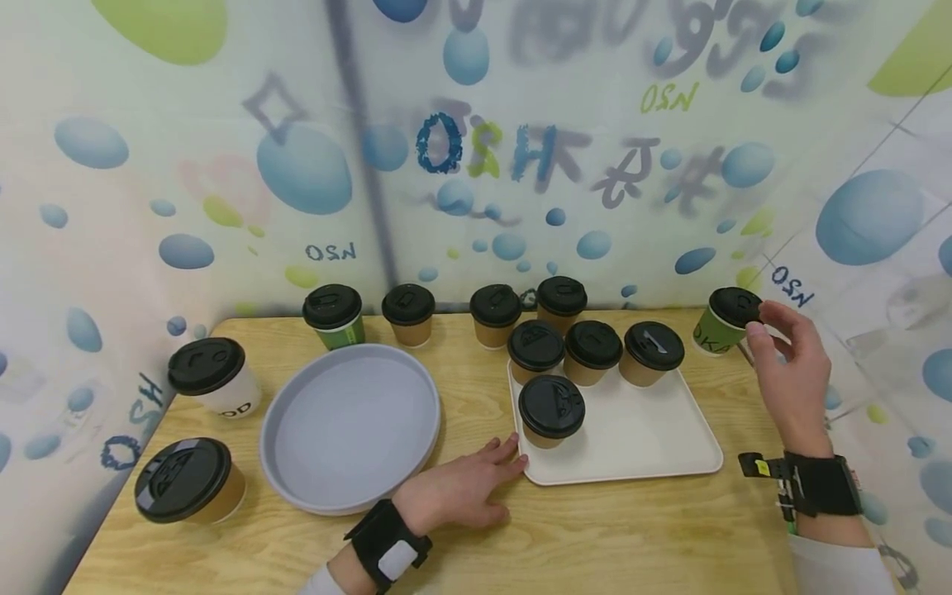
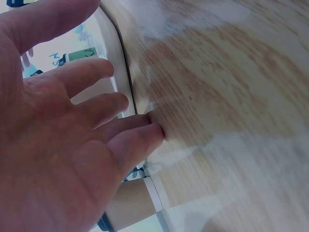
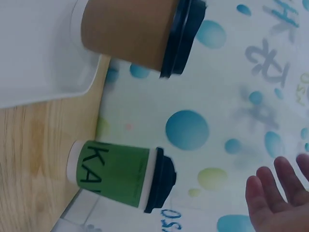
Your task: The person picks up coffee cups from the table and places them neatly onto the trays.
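Left grip (image 1: 463, 486): spread, empty, by tray (image 1: 640, 438) | right grip (image 1: 796, 368): parted, empty, near green cup (image 1: 717, 332)

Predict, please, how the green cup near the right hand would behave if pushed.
The green cup may tip, since its base is narrower than its top. Once fallen, it would probably roll: its wall is round.

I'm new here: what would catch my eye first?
Probably the big round grey tray first, left of the middle of the table. Next, the black-lidded brown cups standing toward the far side of the white tray to its right. Then the green cup at the far right corner, the person's right grip close beside it.
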The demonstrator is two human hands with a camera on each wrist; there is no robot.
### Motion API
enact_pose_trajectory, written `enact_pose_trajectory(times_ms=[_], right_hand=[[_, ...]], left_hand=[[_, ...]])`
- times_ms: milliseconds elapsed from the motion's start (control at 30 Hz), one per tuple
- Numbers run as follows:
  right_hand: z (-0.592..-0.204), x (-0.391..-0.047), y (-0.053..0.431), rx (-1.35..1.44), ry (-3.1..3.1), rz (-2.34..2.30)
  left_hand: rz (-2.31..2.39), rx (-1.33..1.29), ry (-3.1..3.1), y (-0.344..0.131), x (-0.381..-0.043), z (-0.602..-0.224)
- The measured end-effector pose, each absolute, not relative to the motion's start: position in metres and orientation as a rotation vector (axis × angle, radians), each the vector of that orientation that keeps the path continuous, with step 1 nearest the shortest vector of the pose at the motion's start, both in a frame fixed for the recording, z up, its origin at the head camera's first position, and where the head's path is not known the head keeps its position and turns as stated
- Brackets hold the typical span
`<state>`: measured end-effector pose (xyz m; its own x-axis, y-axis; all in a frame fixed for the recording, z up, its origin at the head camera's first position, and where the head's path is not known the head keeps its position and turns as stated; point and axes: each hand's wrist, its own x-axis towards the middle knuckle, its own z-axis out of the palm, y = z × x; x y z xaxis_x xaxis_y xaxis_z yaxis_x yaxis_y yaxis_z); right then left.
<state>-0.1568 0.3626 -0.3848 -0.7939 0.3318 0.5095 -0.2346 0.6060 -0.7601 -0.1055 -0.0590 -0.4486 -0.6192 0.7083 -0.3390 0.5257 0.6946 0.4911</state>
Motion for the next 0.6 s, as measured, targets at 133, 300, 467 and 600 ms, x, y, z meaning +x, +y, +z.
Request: enact_pose_trajectory(times_ms=[133, 300, 467, 600], right_hand=[[-0.387, -0.168, 0.373, -0.156, -2.205, 1.207], [-0.392, -0.183, 0.38, -0.197, -2.189, 1.22], [-0.399, -0.199, 0.39, -0.271, -2.232, 1.192], [-0.405, -0.212, 0.4, -0.334, -2.296, 1.176]], left_hand=[[0.46, 0.944, 2.396, -0.058, -0.106, -0.448], [0.466, 0.927, 2.397, -0.06, -0.106, -0.447], [0.483, 0.921, 2.392, -0.06, -0.106, -0.447], [0.487, 0.936, 2.383, -0.059, -0.105, -0.446]])
